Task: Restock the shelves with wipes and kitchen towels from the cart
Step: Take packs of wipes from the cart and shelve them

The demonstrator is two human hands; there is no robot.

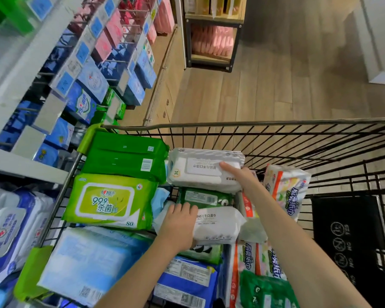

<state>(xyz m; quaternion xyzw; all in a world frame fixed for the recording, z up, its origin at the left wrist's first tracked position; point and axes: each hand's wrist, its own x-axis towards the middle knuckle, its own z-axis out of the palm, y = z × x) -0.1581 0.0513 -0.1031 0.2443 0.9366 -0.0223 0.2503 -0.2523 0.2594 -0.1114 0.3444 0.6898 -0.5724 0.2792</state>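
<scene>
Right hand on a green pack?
No, the right hand grips the upper white pack; the left hand holds the lower white pack.

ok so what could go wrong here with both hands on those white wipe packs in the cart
1. The right hand pinches the far white soft-plastic wipes pack by one end only; it may sag or slip.
2. The left hand grips the near white wipes pack, which lies on a dark green pack; pulling could drag that along.
3. The bright green wipes packs sit at the black wire cart's rim and could get knocked out.
</scene>
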